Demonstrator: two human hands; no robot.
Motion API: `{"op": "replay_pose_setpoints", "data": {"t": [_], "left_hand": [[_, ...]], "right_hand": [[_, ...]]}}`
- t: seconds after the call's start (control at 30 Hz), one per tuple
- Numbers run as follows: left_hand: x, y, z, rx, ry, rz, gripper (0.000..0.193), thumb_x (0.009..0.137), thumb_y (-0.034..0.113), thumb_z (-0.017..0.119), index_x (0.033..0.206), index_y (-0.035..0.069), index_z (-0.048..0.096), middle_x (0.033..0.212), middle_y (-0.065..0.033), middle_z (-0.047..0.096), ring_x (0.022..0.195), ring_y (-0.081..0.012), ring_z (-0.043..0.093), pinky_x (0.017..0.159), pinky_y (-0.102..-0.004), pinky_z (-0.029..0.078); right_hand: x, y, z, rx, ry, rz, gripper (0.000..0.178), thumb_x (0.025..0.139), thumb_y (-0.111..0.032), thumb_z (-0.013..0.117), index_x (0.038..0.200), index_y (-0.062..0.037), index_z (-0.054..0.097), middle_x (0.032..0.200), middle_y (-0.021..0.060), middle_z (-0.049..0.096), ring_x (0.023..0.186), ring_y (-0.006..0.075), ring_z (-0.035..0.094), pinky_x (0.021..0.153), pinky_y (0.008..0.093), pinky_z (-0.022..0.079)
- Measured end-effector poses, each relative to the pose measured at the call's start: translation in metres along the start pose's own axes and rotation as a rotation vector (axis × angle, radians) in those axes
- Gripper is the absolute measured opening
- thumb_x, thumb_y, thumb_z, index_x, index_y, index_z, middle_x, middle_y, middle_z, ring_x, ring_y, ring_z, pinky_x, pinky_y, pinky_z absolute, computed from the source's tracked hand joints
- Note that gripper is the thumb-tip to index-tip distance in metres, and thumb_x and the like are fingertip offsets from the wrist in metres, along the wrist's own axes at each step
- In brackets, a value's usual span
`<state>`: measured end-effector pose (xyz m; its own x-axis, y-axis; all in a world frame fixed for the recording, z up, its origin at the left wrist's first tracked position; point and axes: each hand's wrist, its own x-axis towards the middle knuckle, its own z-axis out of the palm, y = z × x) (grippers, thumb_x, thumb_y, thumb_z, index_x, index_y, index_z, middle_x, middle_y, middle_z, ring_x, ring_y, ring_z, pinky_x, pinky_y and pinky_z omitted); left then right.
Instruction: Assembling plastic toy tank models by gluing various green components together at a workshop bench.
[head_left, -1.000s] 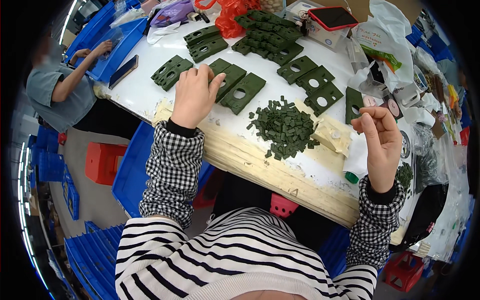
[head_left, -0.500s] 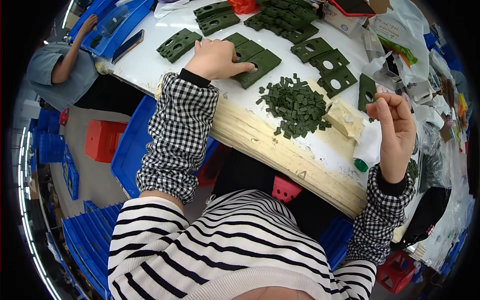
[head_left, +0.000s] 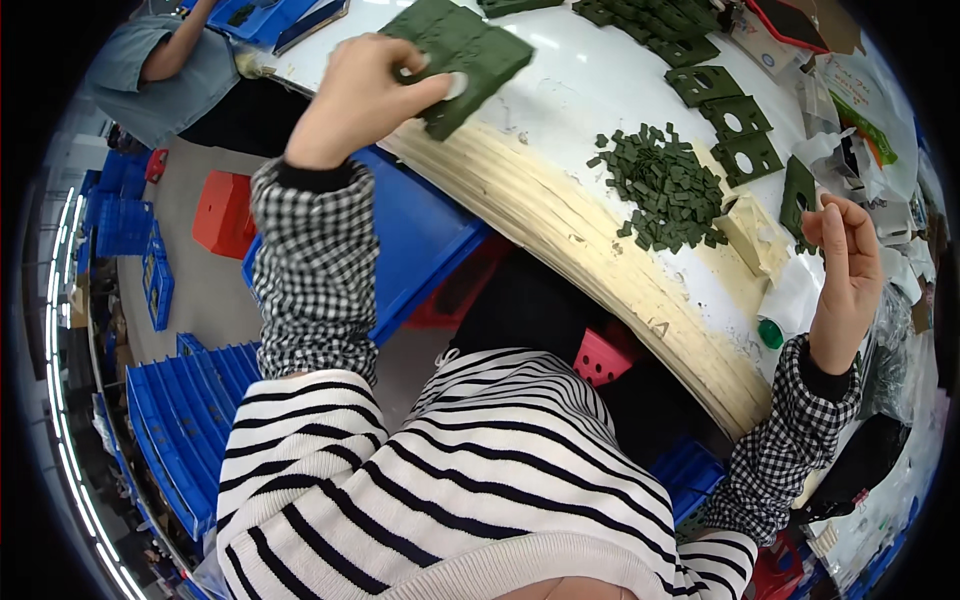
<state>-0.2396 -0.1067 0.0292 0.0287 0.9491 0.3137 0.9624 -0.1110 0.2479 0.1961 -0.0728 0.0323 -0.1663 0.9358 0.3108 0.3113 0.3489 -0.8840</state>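
The left hand [head_left: 365,100] grips green plates [head_left: 485,62] over the bench's [head_left: 575,90] near edge.
Its thumb is by a round hole, maybe because that gives a good grip. To the right, a pile of little green bits [head_left: 665,185] sits by the near edge, perhaps to be easy to reach. More flat plates [head_left: 757,120] lie behind it, maybe spread out to be easy to pick up. Near the bench's right end, the right hand [head_left: 845,265] is raised, fingers curled; I cannot tell if it pinches anything.
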Motion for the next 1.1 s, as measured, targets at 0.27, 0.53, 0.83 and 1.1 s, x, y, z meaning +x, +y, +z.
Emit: {"op": "replay_pose_setpoints", "data": {"t": [0.27, 0.53, 0.83, 1.1], "left_hand": [[-0.138, -0.100, -0.011, 0.218, -0.055, -0.451, 0.037, 0.067, 0.035, 0.076, 0.072, -0.001, 0.071, 0.074, -0.0185, 0.065, 0.077, -0.0308, 0.064, 0.071, -0.0448, 0.048], [-0.198, -0.097, 0.136, 0.231, -0.485, -0.595, 0.042, 0.072, 0.039, 0.075, 0.096, 0.005, 0.073, 0.130, -0.0231, 0.050, 0.136, -0.0399, 0.031, 0.113, -0.0662, 0.013], [-0.179, -0.079, 0.177, 0.144, -0.611, -0.493, 0.041, 0.076, 0.041, 0.075, 0.099, 0.007, 0.070, 0.134, -0.0215, 0.048, 0.140, -0.0405, 0.027, 0.113, -0.0673, 0.009], [-0.168, -0.090, 0.159, 0.031, -0.450, -0.564, 0.036, 0.079, 0.034, 0.073, 0.103, 0.008, 0.071, 0.116, -0.0162, 0.063, 0.123, -0.0346, 0.052, 0.109, -0.0628, 0.028]], "right_hand": [[-0.010, -0.006, -0.010, -0.166, 0.045, -0.116, 0.021, 0.101, -0.012, 0.052, 0.111, 0.0031, 0.061, 0.093, 0.0074, 0.067, 0.089, 0.0120, 0.061, 0.085, 0.0258, 0.047], [-0.005, -0.003, -0.001, -0.094, 0.060, -0.089, 0.021, 0.101, -0.013, 0.052, 0.111, 0.0034, 0.060, 0.091, 0.0066, 0.066, 0.086, 0.0120, 0.060, 0.085, 0.0263, 0.046], [-0.006, -0.004, 0.003, -0.070, 0.022, -0.053, 0.020, 0.100, -0.012, 0.054, 0.110, 0.0023, 0.061, 0.088, 0.0056, 0.066, 0.084, 0.0100, 0.061, 0.080, 0.0237, 0.046], [-0.007, -0.003, 0.003, -0.057, 0.008, -0.064, 0.019, 0.099, -0.012, 0.055, 0.111, 0.0023, 0.060, 0.090, 0.0069, 0.067, 0.085, 0.0102, 0.062, 0.082, 0.0238, 0.047]]}}
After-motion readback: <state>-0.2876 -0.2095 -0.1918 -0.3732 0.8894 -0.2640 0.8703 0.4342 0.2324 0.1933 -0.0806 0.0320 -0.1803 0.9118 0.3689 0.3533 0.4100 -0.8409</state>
